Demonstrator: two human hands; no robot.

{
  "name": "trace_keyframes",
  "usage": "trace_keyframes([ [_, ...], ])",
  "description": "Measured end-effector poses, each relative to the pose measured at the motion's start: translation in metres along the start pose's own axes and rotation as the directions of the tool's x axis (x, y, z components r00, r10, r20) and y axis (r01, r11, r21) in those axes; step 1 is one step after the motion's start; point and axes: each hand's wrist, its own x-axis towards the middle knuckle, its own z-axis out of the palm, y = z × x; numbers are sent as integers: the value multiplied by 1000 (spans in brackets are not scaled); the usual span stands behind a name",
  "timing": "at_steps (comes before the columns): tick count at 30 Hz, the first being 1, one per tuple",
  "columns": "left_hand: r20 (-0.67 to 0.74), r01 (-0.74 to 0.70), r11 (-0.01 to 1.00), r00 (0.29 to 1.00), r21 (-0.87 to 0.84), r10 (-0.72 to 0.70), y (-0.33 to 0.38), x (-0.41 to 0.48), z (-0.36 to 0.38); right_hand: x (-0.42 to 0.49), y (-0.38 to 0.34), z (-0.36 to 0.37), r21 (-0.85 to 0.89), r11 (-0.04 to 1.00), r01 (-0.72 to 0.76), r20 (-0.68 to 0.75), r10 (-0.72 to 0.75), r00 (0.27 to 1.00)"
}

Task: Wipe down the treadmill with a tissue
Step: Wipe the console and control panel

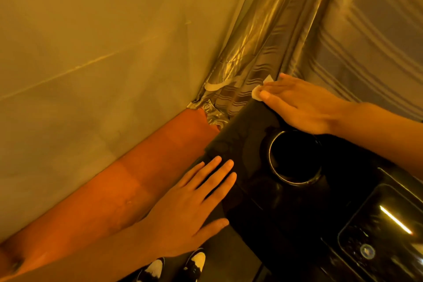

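The treadmill (247, 135) shows only its glossy black console, which fills the lower right of the head view and runs up to a far corner against the curtain. The right hand (304, 103) lies flat on that far corner with its fingers straight and close together, pressing the tissue (256, 95) down onto the console's edge. The tissue is a small white piece, mostly covered by the fingers, and its crumpled edges stick out past the fingertips towards the striped, shiny curtain (286, 30). The left hand (190, 208) holds nothing. It rests on the console's near left edge, palm down, fingers straight and slightly spread, with the thumb out to the side. Between the two hands a round cup holder (271, 158) with a thin bright rim is sunk into the console. Its inside is black, and whether anything sits in it cannot be told. At the lower right is a darker display panel (357, 242) with a streak of reflected light and a small round button (367, 251). To the left stands a plain wall (91, 52) with an orange-brown band (137, 181) along its foot. Below the left hand, two black-and-white shoes (194, 263) show at the bottom edge.
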Motion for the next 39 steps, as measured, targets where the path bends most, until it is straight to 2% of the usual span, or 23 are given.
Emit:
trace_keyframes([
  [3, -4, -1, 1000, 1000, 7, 1, 1, -1, -1, -38, -7, 5, -36, 996, 79, -18, -79, 997],
  [6, -8, -8, 1000, 1000, 7, 8, 1, 0, -1, -60, -8, 6, -45, 995, 92, -10, -93, 996],
  [12, -1, -12, 999, 1000, 33, 12, 0, 0, -2, 42, 7, 5, 44, 995, -91, 34, 90, 995],
  [16, -3, -6, 1000, 1000, 25, 6, 0, -1, -2, -26, 3, 8, 18, 998, 53, -23, -53, 998],
  [20, -12, -12, 999, 1000, 31, 12, 1, 0, 1, -97, 4, 15, 76, 994, 85, -103, -77, 992],
  [25, -7, -16, 999, 1000, 30, 17, 0, 1, 4, -4, 1, 5, 45, 999, -22, -20, 23, 1000],
  [27, 1, -15, 1000, 1000, 21, 15, -1, 2, 4, 12, 1, 7, 13, 999, -47, -45, 47, 998],
  [31, -3, -14, 1000, 1000, -15, 14, -3, 1, 3, -74, -3, 27, 11, 1000, 5, -161, -3, 987],
  [34, 16, -16, 999, 1000, -48, 17, -1, 0, 3, -150, -3, 44, 21, 1000, -21, -207, 24, 978],
  [36, 13, -11, 998, 1000, -60, 12, -1, 1, 4, -160, -3, 48, 12, 999, -33, -203, 35, 979],
  [39, 3, -15, 998, 1000, -61, 15, -2, 1, 6, -118, 0, 41, 4, 1000, -29, -218, 29, 976],
])
